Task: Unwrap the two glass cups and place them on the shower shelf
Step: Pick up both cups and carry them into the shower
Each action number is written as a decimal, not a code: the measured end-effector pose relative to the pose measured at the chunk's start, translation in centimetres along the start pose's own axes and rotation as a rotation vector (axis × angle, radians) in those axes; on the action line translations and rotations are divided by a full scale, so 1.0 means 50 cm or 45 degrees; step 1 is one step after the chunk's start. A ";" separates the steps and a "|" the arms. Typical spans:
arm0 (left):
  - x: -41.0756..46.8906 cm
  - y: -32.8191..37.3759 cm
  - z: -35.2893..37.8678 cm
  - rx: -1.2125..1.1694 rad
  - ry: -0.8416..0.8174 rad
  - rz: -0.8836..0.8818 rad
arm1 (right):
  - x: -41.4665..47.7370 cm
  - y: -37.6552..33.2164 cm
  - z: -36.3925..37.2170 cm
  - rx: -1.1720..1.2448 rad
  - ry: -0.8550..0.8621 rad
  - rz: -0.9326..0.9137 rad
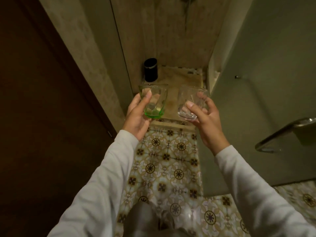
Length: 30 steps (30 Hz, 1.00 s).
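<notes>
**Operator: what's worn**

Both arms in long, plain, pale grey-white sleeves, left sleeve [109, 177] and right sleeve [253, 190]. Fabric is soft and loose, creasing along the forearm. Cuffs end at the wrists. Left hand [136, 117] and right hand [206, 124] bare. Grey trousers [145, 218] below. No logos or markings.

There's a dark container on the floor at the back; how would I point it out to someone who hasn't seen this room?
Start at the shower stall straight ahead, past the patterned floor tiles. In its back left corner, against the wall, stands a black cylindrical container with a thin silver band near its top. Unlike the green glass cup and clear glass cup held up in front of it, it is opaque and nobody is touching it.
</notes>
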<state>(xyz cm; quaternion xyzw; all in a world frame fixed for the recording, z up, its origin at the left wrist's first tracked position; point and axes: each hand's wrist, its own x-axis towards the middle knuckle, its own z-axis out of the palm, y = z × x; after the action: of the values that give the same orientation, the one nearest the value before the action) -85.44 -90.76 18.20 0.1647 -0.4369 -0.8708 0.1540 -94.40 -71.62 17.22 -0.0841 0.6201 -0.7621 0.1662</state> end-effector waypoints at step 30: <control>0.948 0.149 0.002 0.032 -0.161 -0.141 | 0.887 -0.033 0.124 0.054 0.107 -0.050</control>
<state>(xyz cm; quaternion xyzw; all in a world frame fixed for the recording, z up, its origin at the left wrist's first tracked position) -127.13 -114.47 17.08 0.1354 -0.4468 -0.8811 0.0755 -133.86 -92.86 16.69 -0.0606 0.6084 -0.7811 0.1270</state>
